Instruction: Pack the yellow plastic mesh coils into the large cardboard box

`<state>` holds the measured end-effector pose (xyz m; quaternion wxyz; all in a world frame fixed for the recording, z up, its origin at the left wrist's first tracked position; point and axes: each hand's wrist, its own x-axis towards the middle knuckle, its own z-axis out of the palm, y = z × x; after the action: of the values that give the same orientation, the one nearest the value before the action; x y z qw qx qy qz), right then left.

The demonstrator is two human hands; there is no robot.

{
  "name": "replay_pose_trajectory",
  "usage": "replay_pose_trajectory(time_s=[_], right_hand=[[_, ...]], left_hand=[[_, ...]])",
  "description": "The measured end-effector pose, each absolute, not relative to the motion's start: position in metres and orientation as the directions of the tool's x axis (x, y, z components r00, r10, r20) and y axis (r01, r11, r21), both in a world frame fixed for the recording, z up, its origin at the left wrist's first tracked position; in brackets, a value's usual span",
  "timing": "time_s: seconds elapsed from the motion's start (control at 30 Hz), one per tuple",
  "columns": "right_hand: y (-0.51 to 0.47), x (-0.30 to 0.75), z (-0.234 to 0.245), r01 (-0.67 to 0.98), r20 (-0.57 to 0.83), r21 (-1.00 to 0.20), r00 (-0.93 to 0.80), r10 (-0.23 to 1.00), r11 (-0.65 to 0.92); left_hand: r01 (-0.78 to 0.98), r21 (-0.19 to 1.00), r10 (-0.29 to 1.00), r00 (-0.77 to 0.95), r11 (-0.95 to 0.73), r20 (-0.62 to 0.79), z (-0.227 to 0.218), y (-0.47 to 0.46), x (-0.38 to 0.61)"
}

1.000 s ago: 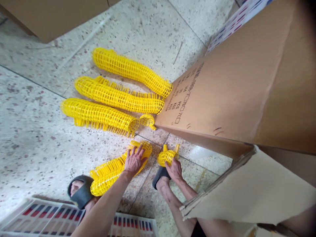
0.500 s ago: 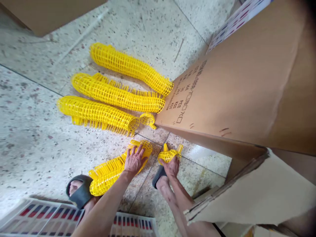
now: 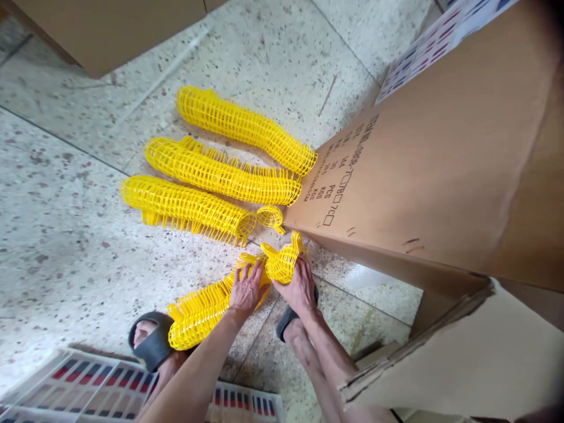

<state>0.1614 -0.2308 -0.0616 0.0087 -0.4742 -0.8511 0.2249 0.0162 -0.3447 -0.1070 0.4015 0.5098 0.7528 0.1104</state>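
Note:
A curved stack of nested yellow plastic mesh baskets (image 3: 200, 326) lies on the floor between my feet. My left hand (image 3: 247, 291) lies over the right end of this stack, fingers curved across the mesh and thumb at its side. In my right hand (image 3: 299, 288) is a short bunch of the same yellow mesh baskets (image 3: 282, 261), with tab-like handles pointing up. The bunch is right up against the stack's end; whether they are nested together I cannot tell.
Three long yellow stacks (image 3: 189, 205) lie side by side beyond my hands, with a single mesh basket (image 3: 269, 217) near their right ends. A large printed carton (image 3: 396, 176) stands at the right, its torn flap (image 3: 440, 358) sticking out towards me. Another carton (image 3: 106, 29) is at upper left.
My right hand has brought its short bunch leftward and up to the end of the stack under my left hand. The view has shifted slightly.

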Motion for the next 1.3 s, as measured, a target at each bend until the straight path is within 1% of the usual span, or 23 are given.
replay_pose_trajectory(time_s=[0.1, 0.2, 0.33, 0.43, 0.63, 0.77, 0.97, 1.1, 1.17, 1.3], right_hand=[[-0.209, 0.146, -0.076, 0.732, -0.217, -0.476, -0.635, 0.741, 0.488], [-0.200, 0.145, -0.091, 0.708, -0.293, -0.538, -0.667, 0.685, 0.458], [-0.198, 0.152, -0.104, 0.741, -0.417, -0.558, -0.639, 0.647, 0.372], [-0.192, 0.152, -0.107, 0.768, -0.504, -0.559, -0.613, 0.608, 0.312], [-0.176, 0.148, -0.104, 0.805, -0.616, -0.526, -0.583, 0.530, 0.274], [-0.162, 0.146, -0.096, 0.802, -0.654, -0.535, -0.593, 0.470, 0.267], [-0.133, 0.147, -0.080, 0.816, -0.744, -0.429, -0.563, 0.360, 0.387], [-0.126, 0.156, -0.076, 0.790, -0.721, -0.451, -0.597, 0.353, 0.416], [-0.127, 0.163, -0.077, 0.790, -0.715, -0.464, -0.601, 0.357, 0.400], [-0.127, 0.181, -0.080, 0.831, -0.754, -0.445, -0.549, 0.362, 0.333]], left_hand=[[0.656, 0.595, 0.865, -0.191, 0.465, -0.464, -0.111, -0.347, 0.018], [0.622, 0.608, 0.861, -0.253, 0.494, -0.441, -0.115, -0.352, 0.023], [0.596, 0.571, 0.822, -0.347, 0.565, -0.451, -0.112, -0.359, 0.031], [0.616, 0.528, 0.806, -0.367, 0.585, -0.464, -0.107, -0.360, 0.034], [0.644, 0.573, 0.847, -0.250, 0.508, -0.469, -0.102, -0.352, 0.036], [0.619, 0.590, 0.838, -0.231, 0.518, -0.494, -0.101, -0.347, 0.043], [0.596, 0.630, 0.850, -0.190, 0.498, -0.492, -0.101, -0.343, 0.046], [0.616, 0.645, 0.871, -0.151, 0.452, -0.467, -0.102, -0.339, 0.042], [0.622, 0.657, 0.882, -0.124, 0.425, -0.454, -0.104, -0.339, 0.040], [0.647, 0.681, 0.914, -0.060, 0.342, -0.401, -0.111, -0.341, 0.042]])
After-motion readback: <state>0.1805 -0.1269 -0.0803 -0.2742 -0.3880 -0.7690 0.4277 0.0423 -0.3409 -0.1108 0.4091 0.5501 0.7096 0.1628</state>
